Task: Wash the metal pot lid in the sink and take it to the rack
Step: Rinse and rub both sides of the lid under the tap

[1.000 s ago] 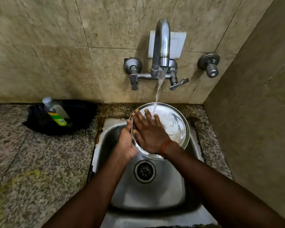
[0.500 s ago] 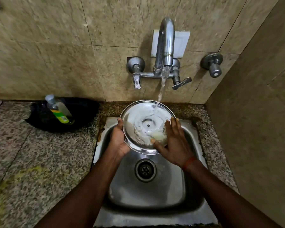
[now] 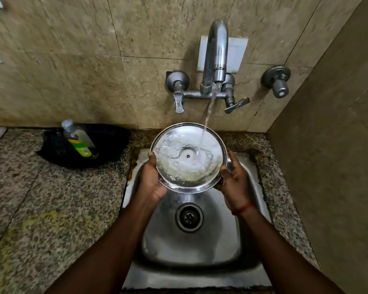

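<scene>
The round metal pot lid (image 3: 187, 158) is held over the steel sink (image 3: 200, 247), underside up, with water pooling in it. A stream from the wall tap (image 3: 216, 60) lands on its right half. My left hand (image 3: 152, 179) grips the lid's left rim, thumb on top. Along the right rim my right hand (image 3: 235, 183) holds the lid from below, thumb tip on the edge. No rack is in view.
A soap bottle (image 3: 79, 140) leans in a black tray (image 3: 106, 145) on the granite counter (image 3: 51, 209) left of the sink. A second valve (image 3: 277, 80) sticks out of the tiled wall at right. A side wall stands close on the right. The drain (image 3: 188, 217) is open.
My right hand stopped rubbing the lid's inside and slid to its right rim. The lid tipped flatter and moved slightly left under the stream.
</scene>
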